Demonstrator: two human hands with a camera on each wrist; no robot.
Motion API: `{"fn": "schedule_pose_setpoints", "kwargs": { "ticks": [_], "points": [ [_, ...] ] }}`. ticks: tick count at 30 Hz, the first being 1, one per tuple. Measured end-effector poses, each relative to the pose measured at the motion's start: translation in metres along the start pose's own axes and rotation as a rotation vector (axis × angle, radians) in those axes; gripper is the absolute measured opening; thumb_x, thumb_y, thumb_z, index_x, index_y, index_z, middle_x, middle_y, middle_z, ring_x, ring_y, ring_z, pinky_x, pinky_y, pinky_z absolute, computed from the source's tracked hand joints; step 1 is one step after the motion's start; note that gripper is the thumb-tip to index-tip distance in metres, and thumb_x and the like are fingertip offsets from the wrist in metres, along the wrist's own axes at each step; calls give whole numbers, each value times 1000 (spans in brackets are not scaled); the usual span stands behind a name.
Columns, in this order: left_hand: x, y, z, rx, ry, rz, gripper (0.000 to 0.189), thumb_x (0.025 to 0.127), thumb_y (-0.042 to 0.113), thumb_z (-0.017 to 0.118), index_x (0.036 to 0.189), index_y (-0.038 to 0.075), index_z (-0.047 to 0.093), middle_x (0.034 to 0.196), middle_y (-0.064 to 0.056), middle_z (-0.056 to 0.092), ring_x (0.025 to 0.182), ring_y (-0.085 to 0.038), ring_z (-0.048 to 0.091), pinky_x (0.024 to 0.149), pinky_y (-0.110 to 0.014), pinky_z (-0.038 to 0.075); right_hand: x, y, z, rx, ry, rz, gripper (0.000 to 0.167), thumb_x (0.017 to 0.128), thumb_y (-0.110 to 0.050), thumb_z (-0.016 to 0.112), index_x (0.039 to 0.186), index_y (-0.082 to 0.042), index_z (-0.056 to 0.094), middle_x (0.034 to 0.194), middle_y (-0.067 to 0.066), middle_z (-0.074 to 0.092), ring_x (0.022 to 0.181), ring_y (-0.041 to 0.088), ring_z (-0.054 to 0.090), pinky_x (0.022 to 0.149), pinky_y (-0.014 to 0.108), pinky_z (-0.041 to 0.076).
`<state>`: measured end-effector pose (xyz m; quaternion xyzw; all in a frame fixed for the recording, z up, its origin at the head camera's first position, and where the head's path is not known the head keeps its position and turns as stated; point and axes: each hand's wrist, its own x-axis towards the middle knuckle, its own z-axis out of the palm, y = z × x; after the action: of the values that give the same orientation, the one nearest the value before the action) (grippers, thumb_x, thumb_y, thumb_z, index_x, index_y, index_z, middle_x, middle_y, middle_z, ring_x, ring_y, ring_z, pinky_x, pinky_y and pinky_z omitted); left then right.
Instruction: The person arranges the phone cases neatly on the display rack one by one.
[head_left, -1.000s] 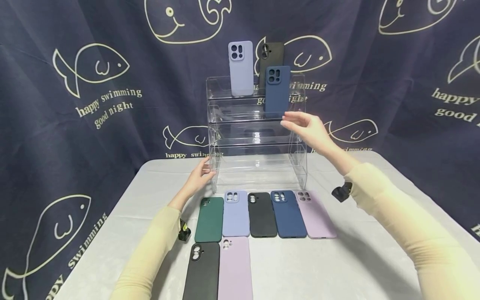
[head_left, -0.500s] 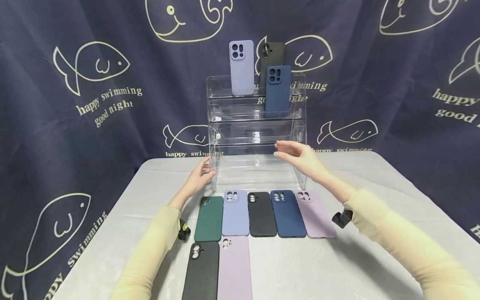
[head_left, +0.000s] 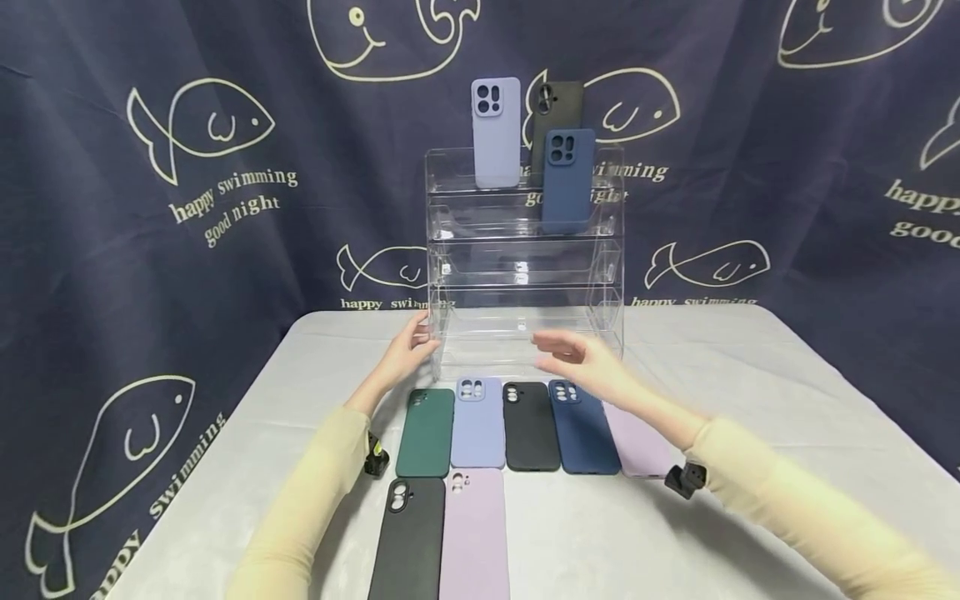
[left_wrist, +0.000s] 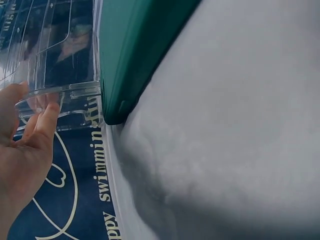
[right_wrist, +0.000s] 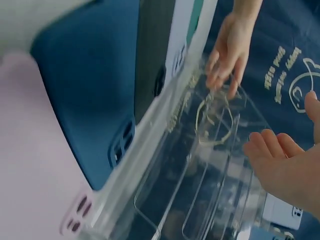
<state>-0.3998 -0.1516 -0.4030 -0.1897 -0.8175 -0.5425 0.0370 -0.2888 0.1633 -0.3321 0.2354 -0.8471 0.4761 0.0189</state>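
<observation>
A clear tiered display rack [head_left: 525, 296] stands on the table. My left hand [head_left: 405, 354] holds its left side edge, thumb on one side and fingers on the other; the left wrist view shows this hand [left_wrist: 30, 155] at the clear rim. My right hand [head_left: 588, 362] is empty, fingers loosely bent, over the top of a dark blue phone case [head_left: 585, 433] and partly covering a pink phone case [head_left: 637, 442]. Upright in the rack's upper tiers are a lavender phone case [head_left: 497, 150], a black one [head_left: 558, 104] and, one tier lower, a dark blue one [head_left: 568, 183].
Before the rack, a row also holds a green case [head_left: 425, 433], a lavender case [head_left: 477, 429] and a black case [head_left: 531, 429]. Nearer lie another black case [head_left: 407, 542] and a pink case [head_left: 474, 533]. Behind the table hangs a blue curtain [head_left: 247, 333] with fish drawings.
My right hand has come down from beside the dark blue case in the rack to just above the row of cases. The left hand stays at the rack's side. The head view shifts slightly.
</observation>
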Motion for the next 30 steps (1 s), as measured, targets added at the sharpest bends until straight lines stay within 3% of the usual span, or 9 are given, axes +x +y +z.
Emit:
{"fn": "schedule_pose_setpoints", "kwargs": {
  "ticks": [6,11,14,22,30],
  "points": [
    [-9,21,-1,-21,-22,-1,65,91,3,57,146,-1,21,133,-37,40,123,-49,43,111,-51,33,-8,0,21,53,-72,-18,50,88,-22,66,131,-1,52,132,15,56,124,29,51,104,38,44],
    [-16,36,-2,-13,-41,-5,64,92,2,55,146,-4,20,133,-39,39,124,-50,42,110,-52,34,-16,2,37,69,-136,10,53,87,-28,67,132,-4,52,131,13,57,122,27,54,102,36,47],
    [-15,34,-2,1,-40,-4,64,92,2,54,146,-5,19,133,-39,39,123,-50,42,110,-52,34,-20,3,45,54,-167,1,52,87,-30,67,131,-7,54,129,13,58,119,27,56,101,35,47],
    [-1,1,1,-13,-11,-10,67,91,8,59,148,4,22,134,-32,43,124,-44,46,109,-47,37,-29,5,66,101,-297,-27,49,88,-26,66,129,-2,53,127,19,58,116,34,56,101,40,47],
    [-1,-1,2,-13,-3,-2,65,91,6,58,147,6,24,132,-30,44,123,-43,47,108,-45,39,-35,8,82,127,-446,-55,46,89,-19,64,127,6,53,125,20,59,115,34,57,99,36,49]
  ]
}}
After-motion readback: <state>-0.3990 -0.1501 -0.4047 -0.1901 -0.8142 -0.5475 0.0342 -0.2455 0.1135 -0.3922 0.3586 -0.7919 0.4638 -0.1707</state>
